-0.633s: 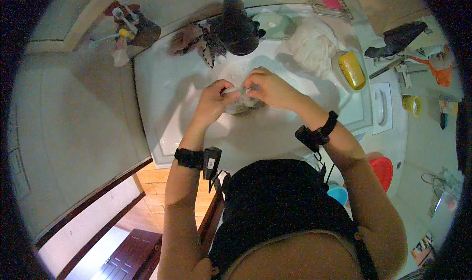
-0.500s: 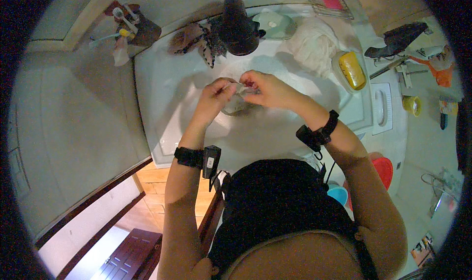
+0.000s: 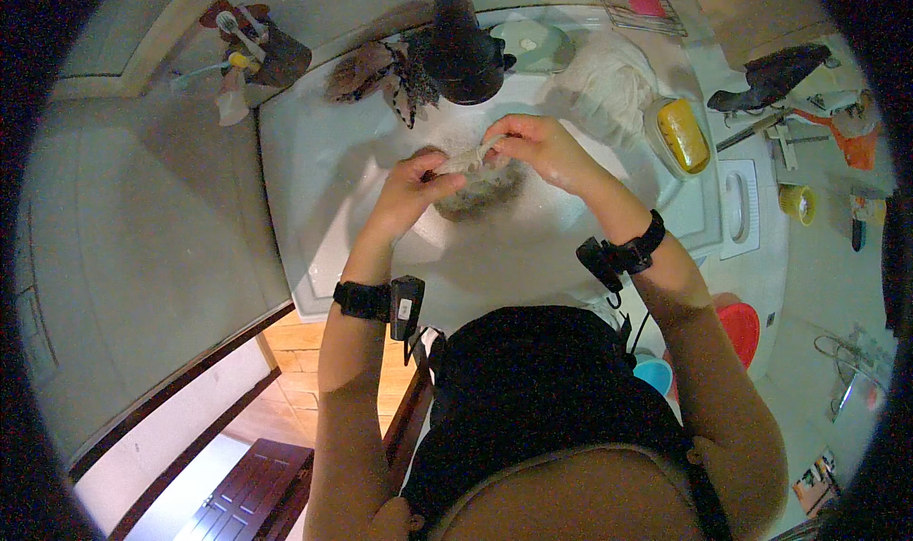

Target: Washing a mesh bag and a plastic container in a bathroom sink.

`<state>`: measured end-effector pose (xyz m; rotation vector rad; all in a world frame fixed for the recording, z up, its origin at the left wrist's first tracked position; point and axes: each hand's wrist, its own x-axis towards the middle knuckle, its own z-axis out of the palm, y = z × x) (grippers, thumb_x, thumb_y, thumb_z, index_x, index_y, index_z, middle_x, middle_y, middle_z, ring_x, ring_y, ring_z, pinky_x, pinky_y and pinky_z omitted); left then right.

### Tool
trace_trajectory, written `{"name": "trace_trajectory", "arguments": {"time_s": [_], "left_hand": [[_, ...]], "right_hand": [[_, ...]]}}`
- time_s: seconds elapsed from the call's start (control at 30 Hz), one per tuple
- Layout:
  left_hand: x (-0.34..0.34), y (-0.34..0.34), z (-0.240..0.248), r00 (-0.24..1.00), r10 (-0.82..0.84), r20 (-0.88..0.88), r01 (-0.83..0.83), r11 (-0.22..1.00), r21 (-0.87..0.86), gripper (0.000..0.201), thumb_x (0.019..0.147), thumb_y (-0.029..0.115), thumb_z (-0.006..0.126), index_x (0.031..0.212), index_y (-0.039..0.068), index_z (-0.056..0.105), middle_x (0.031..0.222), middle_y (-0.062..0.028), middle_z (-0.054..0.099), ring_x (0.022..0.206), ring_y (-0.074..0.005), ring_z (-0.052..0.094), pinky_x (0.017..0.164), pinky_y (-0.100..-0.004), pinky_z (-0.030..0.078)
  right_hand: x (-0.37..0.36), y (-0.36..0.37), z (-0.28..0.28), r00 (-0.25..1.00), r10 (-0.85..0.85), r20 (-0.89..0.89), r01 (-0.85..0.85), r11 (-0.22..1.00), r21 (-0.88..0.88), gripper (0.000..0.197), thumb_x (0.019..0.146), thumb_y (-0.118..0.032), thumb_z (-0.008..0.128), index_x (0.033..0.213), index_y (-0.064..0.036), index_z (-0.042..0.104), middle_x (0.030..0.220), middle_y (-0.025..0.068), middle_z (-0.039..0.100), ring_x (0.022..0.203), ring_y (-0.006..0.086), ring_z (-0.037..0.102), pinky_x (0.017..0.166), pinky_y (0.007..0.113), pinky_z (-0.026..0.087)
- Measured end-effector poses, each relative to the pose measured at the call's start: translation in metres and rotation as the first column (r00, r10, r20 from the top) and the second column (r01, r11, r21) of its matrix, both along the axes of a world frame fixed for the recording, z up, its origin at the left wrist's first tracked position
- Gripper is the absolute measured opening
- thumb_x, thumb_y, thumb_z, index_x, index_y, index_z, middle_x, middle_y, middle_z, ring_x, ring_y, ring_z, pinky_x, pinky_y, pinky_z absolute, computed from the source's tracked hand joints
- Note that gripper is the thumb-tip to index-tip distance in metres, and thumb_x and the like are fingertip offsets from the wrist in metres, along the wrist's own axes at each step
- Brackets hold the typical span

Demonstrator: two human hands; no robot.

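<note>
White sink (image 3: pixel 556 241): left hand (image 3: pixel 409 193), right hand (image 3: pixel 552 154) pinch 1 cloth (image 3: pixel 464 161); dish (image 3: pixel 657 140) holds soap (image 3: pixel 684 135).

Likely a home bathroom, white basin (image 3: pixel 552 260) below the left hand (image 3: pixel 409 191), cup (image 3: pixel 285 64) of brushes (image 3: pixel 228 22) farther left, yellow soap (image 3: pixel 683 134) right of the right hand (image 3: pixel 550 153)

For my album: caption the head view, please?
Left fingers and right fingers hold a pale cloth over a white basin.

One thin, greyish-white, cloth-like strip (image 3: pixel 465 160), crumpled, held lengthwise between left fingers (image 3: pixel 419 166) and right fingers (image 3: pixel 520 125), right end higher, above a white, glossy basin (image 3: pixel 561 246); weave too blurred to tell.
</note>
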<state>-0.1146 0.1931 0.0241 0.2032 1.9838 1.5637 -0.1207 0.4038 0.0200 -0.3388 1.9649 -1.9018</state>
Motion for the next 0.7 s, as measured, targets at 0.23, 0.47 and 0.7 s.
{"name": "trace_trajectory", "arguments": {"time_s": [0.23, 0.47, 0.7], "left_hand": [[0.011, 0.018, -0.005, 0.994, 0.111, 0.022, -0.114, 0.979, 0.168, 0.015, 0.076, 0.014, 0.058, 0.084, 0.002, 0.055, 0.076, -0.0009, 0.055, 0.068, -0.0084, 0.050, 0.064, -0.0214, 0.040], [0.011, 0.061, -0.014, 0.587, 0.500, 0.637, -0.793, 0.515, 0.327, 0.036, 0.084, 0.037, 0.044, 0.085, 0.001, 0.051, 0.070, -0.0024, 0.053, 0.068, -0.0108, 0.051, 0.061, -0.0232, 0.042], [0.026, 0.071, -0.027, 0.642, 0.611, 0.463, -0.754, 0.613, 0.237, 0.040, 0.086, 0.044, 0.034, 0.073, 0.008, 0.048, 0.064, -0.0033, 0.049, 0.062, -0.0139, 0.048, 0.054, -0.0286, 0.041]], "right_hand": [[0.003, -0.027, 0.000, 0.727, -0.121, 0.676, 0.503, 0.764, -0.404, 0.017, 0.075, -0.017, 0.054, 0.078, -0.0007, 0.053, 0.065, 0.0000, 0.049, 0.064, 0.0122, 0.048, 0.061, 0.023, 0.039], [0.008, -0.062, -0.004, 0.884, -0.427, -0.191, 0.468, 0.813, 0.348, 0.029, 0.070, -0.029, 0.061, 0.059, -0.0050, 0.052, 0.046, 0.0059, 0.047, 0.043, 0.0161, 0.047, 0.043, 0.028, 0.038], [0.013, -0.063, -0.026, 0.741, -0.069, -0.667, 0.532, 0.667, 0.522, 0.022, 0.075, -0.025, 0.051, 0.063, -0.0073, 0.056, 0.055, 0.0114, 0.054, 0.045, 0.0262, 0.051, 0.040, 0.037, 0.039]]}}
